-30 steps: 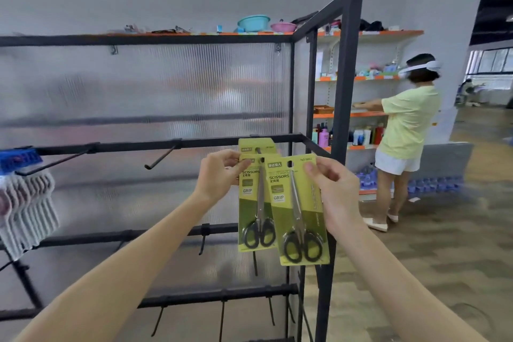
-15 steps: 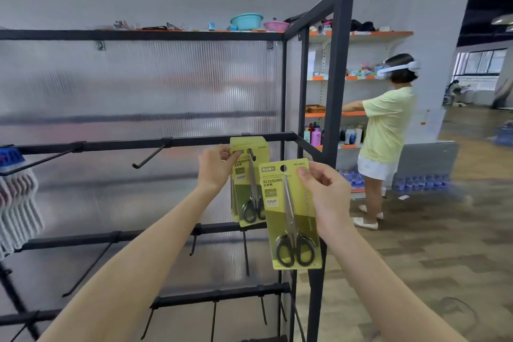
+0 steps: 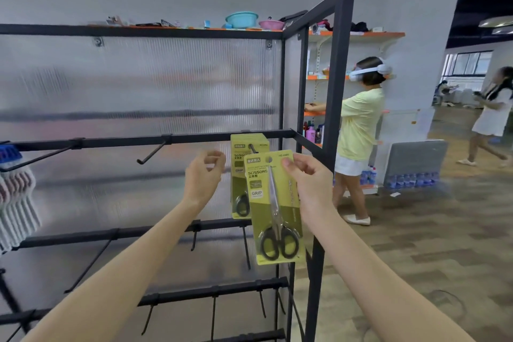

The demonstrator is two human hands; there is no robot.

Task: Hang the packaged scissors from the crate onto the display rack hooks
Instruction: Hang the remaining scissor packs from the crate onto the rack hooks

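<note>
your right hand (image 3: 306, 180) pinches the pack (image 3: 273, 208) at its top corner, so line its hole up with the hook (image 3: 253, 148) just past your fingertips, left hand (image 3: 204, 175) loosely curled, holding nothing

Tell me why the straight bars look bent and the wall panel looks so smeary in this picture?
Head view: the wide-angle lens bows the rack frame toward the edges. The ribbed translucent panel only diffuses light, so it reads as streaky glare. The left hand is slightly motion-blurred; the scissors pack in the right hand is sharp enough to read its print.
</note>
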